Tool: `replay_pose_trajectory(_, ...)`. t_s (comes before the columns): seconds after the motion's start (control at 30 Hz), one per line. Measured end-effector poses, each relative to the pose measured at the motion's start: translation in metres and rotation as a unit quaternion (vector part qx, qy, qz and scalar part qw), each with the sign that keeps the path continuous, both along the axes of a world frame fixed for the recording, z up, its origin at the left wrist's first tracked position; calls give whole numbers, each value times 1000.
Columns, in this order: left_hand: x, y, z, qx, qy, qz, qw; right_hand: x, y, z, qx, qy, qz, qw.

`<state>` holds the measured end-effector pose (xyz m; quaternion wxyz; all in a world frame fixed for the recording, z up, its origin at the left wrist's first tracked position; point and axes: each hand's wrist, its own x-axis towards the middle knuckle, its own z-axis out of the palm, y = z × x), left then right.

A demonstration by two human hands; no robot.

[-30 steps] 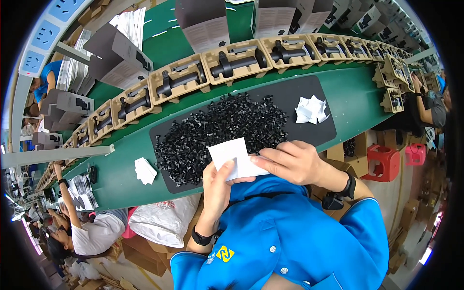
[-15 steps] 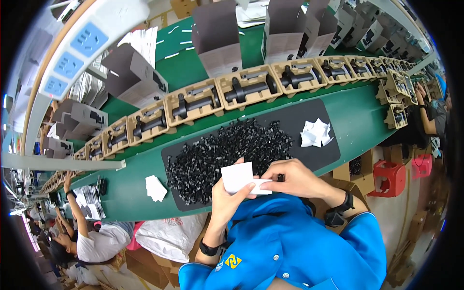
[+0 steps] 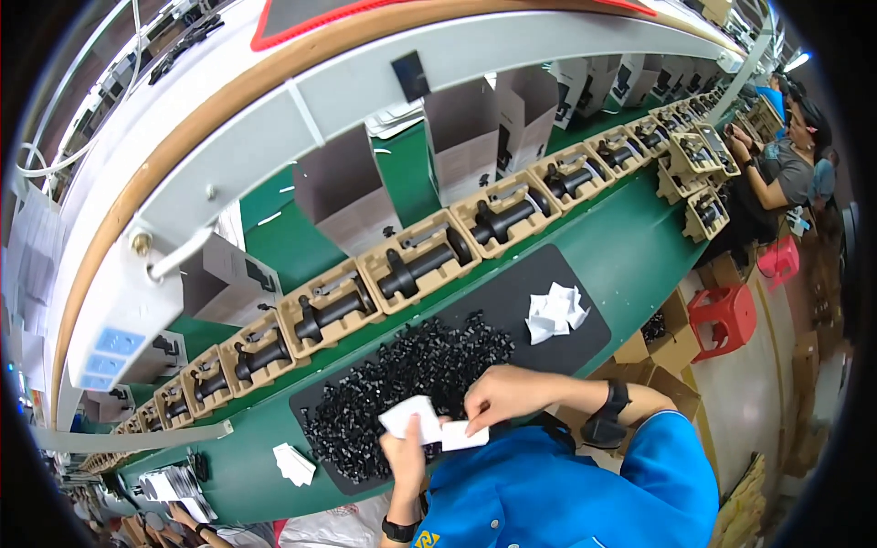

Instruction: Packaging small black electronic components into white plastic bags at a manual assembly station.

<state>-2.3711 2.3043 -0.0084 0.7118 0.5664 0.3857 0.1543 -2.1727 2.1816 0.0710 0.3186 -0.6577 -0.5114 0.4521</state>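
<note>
My left hand (image 3: 405,459) is closed on a white paper slip (image 3: 396,419), its thumb lying over the front. My right hand (image 3: 501,395) pinches a small white rectangular slip (image 3: 466,438) just beside it. Whether the two papers touch is hard to tell. Both hands are above the near edge of a dark grey mat (image 3: 575,315). On that mat lies a wide heap of small black parts (image 3: 429,370), too small to name. A loose pile of white paper slips (image 3: 554,313) rests on the mat's right end, and another small stack (image 3: 293,465) is on the green table to the left.
Beyond the mat runs a row of brown pulp trays (image 3: 416,267) holding black devices. Open cartons (image 3: 343,196) stand behind them, under a shelf (image 3: 265,119) with a power strip (image 3: 114,352). A co-worker (image 3: 781,173) is at far right, near a red stool (image 3: 722,321).
My view has tilted and swung, bringing the overhead shelf into sight. The white papers, overlapping between my hands before, are now farther apart, one in each hand.
</note>
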Motion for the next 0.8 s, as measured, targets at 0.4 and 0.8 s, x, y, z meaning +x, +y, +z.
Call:
replay_pose_trajectory(0.4, 6, 51, 14, -149, -12, 120, 981, 189, 91, -161, -80, -578, -230, 779)
replay_pose_trajectory(0.8, -13, 59, 8, -189, -41, 130, 972, 140, 121, -154, -290, -593, -211, 721)
